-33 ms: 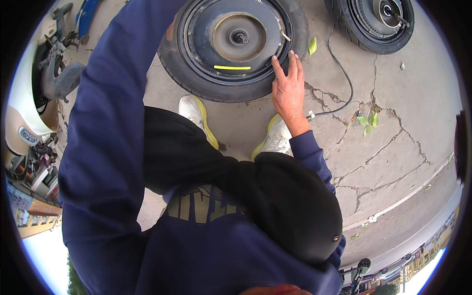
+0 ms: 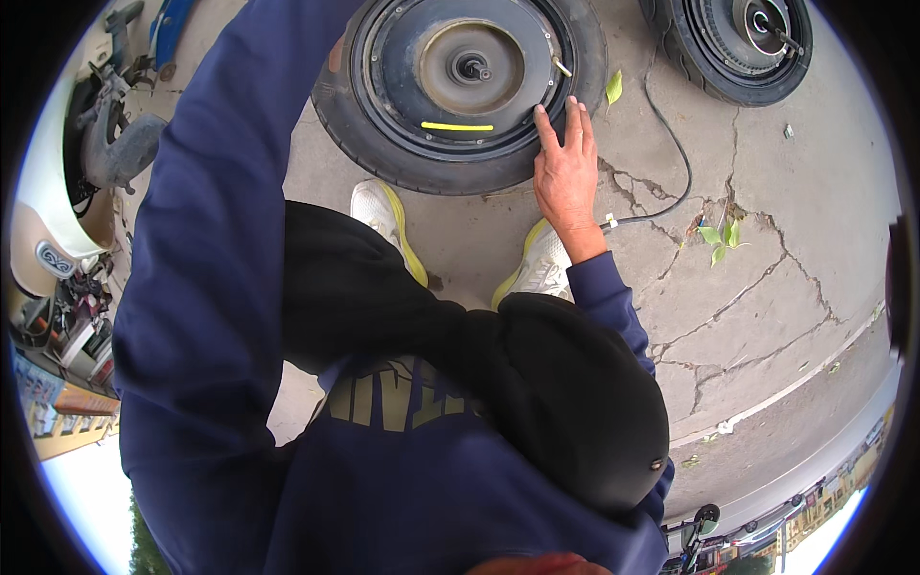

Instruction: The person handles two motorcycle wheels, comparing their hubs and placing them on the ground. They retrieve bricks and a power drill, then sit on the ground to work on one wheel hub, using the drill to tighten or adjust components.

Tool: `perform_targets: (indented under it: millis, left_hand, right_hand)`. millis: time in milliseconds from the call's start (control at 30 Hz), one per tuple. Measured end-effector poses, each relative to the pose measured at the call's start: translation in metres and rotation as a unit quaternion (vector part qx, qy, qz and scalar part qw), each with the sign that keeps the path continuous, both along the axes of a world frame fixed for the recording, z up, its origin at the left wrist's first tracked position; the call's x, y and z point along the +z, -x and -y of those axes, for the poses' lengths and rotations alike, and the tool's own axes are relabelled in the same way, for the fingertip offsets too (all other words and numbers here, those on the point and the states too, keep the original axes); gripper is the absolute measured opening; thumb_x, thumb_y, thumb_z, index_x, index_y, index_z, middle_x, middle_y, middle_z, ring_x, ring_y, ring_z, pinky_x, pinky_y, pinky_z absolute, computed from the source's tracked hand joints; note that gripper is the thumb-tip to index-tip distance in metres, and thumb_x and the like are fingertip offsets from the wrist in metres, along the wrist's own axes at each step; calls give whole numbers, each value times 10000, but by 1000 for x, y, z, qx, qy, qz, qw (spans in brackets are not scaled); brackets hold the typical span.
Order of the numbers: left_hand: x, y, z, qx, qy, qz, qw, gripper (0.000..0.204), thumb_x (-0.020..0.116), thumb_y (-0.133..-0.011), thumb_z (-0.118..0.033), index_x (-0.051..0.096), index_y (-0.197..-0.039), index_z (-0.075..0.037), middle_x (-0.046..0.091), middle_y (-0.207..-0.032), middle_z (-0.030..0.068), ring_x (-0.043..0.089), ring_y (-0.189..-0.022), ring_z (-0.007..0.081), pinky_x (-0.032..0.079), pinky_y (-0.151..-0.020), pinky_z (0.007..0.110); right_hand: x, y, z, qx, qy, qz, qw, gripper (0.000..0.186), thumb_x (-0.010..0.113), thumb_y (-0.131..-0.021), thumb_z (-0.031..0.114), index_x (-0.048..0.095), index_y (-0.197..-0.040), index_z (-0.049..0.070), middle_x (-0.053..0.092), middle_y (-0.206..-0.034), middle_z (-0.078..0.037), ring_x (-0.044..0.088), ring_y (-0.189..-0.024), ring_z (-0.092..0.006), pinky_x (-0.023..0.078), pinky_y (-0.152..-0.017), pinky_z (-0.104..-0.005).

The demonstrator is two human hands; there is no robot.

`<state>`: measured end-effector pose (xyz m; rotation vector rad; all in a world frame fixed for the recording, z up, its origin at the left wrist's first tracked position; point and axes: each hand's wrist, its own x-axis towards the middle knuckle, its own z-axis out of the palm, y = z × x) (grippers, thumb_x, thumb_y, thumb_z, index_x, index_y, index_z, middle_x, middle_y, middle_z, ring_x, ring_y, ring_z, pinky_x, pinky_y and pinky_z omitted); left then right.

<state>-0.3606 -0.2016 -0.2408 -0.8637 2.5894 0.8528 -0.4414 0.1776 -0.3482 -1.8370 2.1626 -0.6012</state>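
A wheel with a black tyre (image 2: 402,168) lies flat on the ground in front of me. Its dark hub carries a central axle (image 2: 471,67), a thin yellow strip (image 2: 457,126) and a pale valve stem (image 2: 562,67) at the rim. My right hand (image 2: 565,177) rests on the tyre's near right side, fingers apart and fingertips by the rim, holding nothing. My left arm (image 2: 206,211) reaches up past the wheel's left side; its hand lies beyond the top edge, out of sight. A small reddish-brown patch shows on the tyre beside that sleeve.
A second wheel (image 2: 757,48) lies at the far right. A black cable (image 2: 685,163) curves over the cracked concrete (image 2: 747,316) near my right wrist. My white shoes (image 2: 381,216) stand close to the tyre. Scooter parts (image 2: 120,144) and a cream body panel (image 2: 48,225) are at the left.
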Motion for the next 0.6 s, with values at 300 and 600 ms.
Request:
perform_targets:
  millis: [300, 600]
  left_hand:
    - [-5, 8, 10, -16, 15, 30, 999, 1061, 703, -782, -749, 524, -1456, 50, 544, -1464, 292, 518, -1375, 398, 409, -1152, 438]
    - [-4, 9, 7, -31, 68, 33, 997, 1013, 683, -778, -768, 592, -1406, 21, 578, -1425, 288, 544, -1342, 406, 425, -1123, 455]
  right_hand:
    - [15, -43, -6, 149, 67, -18, 986, 543, 765, -852, 289, 622, -1350, 127, 590, -1195, -112, 562, -1128, -289, 455, -937, -433]
    - [32, -76, 30, 234, 31, -2, 972, 574, 726, -902, 397, 608, -1377, 98, 618, -784, -56, 661, -745, -224, 534, -642, -365]
